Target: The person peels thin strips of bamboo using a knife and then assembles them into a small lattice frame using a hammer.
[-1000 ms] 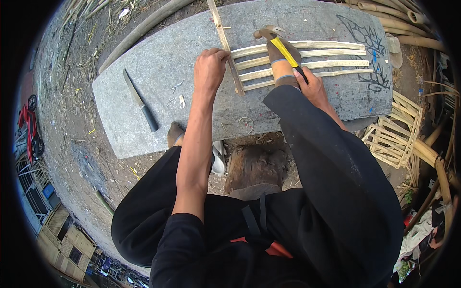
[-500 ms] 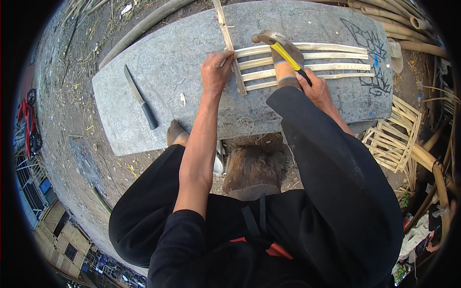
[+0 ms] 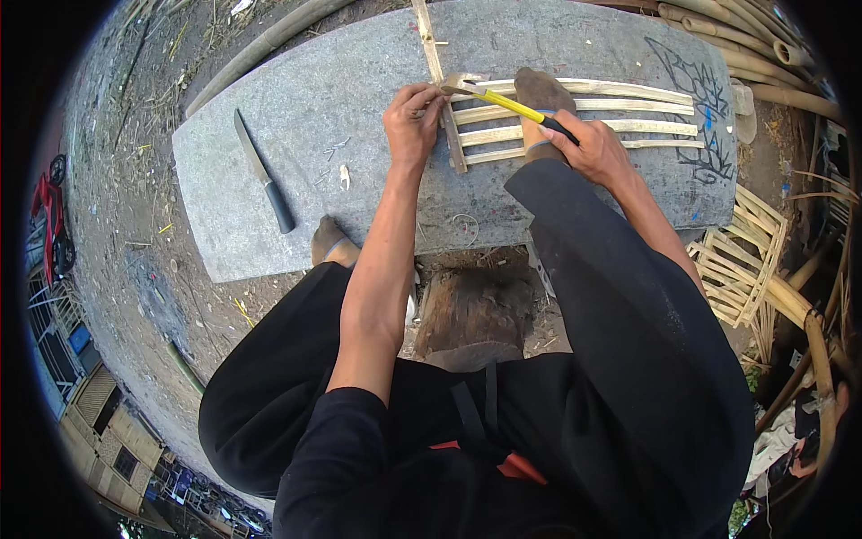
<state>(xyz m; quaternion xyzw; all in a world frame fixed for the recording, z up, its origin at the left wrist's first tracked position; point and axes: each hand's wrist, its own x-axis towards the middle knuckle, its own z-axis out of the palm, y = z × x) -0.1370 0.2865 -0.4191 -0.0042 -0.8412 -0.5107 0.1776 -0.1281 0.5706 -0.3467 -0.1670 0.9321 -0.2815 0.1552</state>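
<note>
My right hand [image 3: 591, 148] is closed round the black grip of a claw hammer [image 3: 505, 102] with a yellow shaft. The hammer's head is right by the fingertips of my left hand [image 3: 413, 124], over a wooden crosspiece [image 3: 428, 47]. My left fingers are pinched together there; what they hold, if anything, is too small to make out. Several pale bamboo slats [image 3: 651, 128] run rightward from the crosspiece, side by side. My right foot [image 3: 544, 93] presses across them on the grey slab [image 3: 220, 211].
A knife [image 3: 258, 166] with a black handle lies on the slab's left part. Small nails [image 3: 338, 145] are scattered between it and my left arm. A slatted bamboo frame [image 3: 741, 256] leans at the right, bamboo poles [image 3: 750, 45] lie behind, and a wood stump [image 3: 474, 314] stands before me.
The hammer has swung left and down, its head coming from above my foot to my left fingertips. My right hand has turned with it; the left stays at the crosspiece.
</note>
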